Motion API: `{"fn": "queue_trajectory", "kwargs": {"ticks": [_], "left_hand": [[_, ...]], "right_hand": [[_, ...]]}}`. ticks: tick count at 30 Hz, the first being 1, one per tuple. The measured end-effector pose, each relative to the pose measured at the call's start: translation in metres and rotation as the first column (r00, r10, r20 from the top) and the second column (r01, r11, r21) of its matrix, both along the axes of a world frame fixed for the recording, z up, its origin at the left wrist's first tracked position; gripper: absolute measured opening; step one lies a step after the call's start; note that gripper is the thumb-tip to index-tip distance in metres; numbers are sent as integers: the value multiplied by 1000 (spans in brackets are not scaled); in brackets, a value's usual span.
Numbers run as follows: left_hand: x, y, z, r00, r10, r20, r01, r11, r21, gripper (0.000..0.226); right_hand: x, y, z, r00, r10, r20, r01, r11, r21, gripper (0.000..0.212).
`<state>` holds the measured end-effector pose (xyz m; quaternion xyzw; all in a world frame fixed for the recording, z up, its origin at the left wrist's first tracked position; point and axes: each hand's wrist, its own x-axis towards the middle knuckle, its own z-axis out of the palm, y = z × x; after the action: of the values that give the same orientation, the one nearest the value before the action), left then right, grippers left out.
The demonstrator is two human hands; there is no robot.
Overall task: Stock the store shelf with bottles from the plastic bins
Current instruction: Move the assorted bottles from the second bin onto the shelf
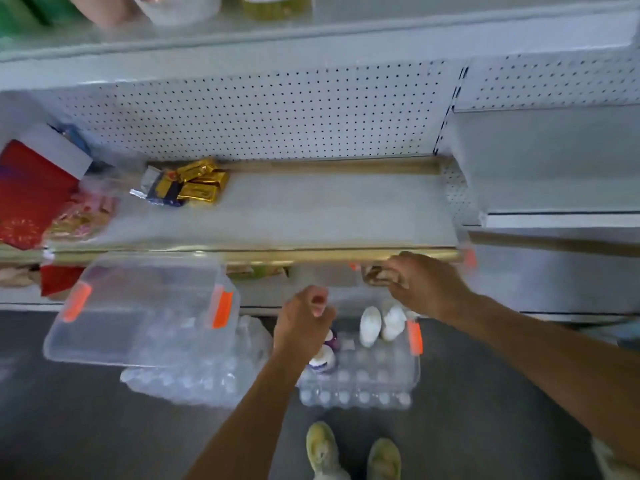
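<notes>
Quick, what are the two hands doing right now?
Left hand: curled in a fist, holding nothing visible.
Right hand: gripping a small brownish item; too blurry to name.

No legible text; gold packets (199,183) and bottle labels (320,364) blurred.

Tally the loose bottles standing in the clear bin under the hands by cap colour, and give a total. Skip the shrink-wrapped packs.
White-capped bottles: 2, side by side near the right hand
Purple-labelled bottles: 2, partly hidden behind the left hand
Total: 4 visible in the bin; blur and the left arm may hide more.
</notes>
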<state>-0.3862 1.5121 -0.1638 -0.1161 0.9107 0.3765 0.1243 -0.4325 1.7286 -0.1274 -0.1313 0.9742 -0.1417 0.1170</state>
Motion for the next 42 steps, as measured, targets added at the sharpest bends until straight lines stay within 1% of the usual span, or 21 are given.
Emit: {"fn": "queue_trajectory", "kwargs": {"ticks": [4,8,10,13,16,20,23,25,28,31,34,36,38,42], "left_hand": [[10,-8,-55,995,46,94,-50,998,40,17],[14,-29,-107,981,75,177,-77,997,1,14],[15,-39,-131,975,88,204,-84,996,-27,15],[19,-49,-163,958,122,260,-108,992,-68,23],[24,-50,-193,948,104,300,-81,993,-87,24],[26,-36,-227,940,42,339,-36,999,-24,26],[20,-17,-251,938,-21,345,15,1000,20,25],[11,-2,-267,941,-64,333,48,997,57,24],[-3,20,-290,935,-126,331,92,989,115,28],[-17,39,-312,932,-181,314,143,980,141,34],[-28,53,-334,935,-196,297,150,974,171,46],[-32,57,-345,932,-192,306,136,971,196,58],[-36,59,-352,934,-187,306,120,966,227,69],[-57,58,-357,947,-172,270,110,967,230,82]], "right_hand": [[8,-3,-71,985,-13,173,11,1000,11,36],[17,-18,-137,956,8,292,-21,999,41,37],[22,-26,-166,942,13,337,-26,999,35,38],[34,-37,-205,918,26,397,-43,998,34,34],[47,-46,-239,899,44,437,-64,997,31,34],[57,-50,-272,868,42,495,-63,998,26,31],[45,-43,-289,893,29,450,-65,996,66,35],[31,-36,-299,933,44,357,-95,987,127,40],[3,-22,-315,970,153,191,-195,956,221,55],[-23,-9,-336,942,292,163,-331,883,332,69],[-41,-3,-357,890,418,182,-454,780,431,72],[-51,-4,-367,869,453,198,-493,760,424,73],[-59,-7,-370,864,460,206,-504,778,376,71],[-69,-13,-373,910,344,232,-394,892,222,64]]}}
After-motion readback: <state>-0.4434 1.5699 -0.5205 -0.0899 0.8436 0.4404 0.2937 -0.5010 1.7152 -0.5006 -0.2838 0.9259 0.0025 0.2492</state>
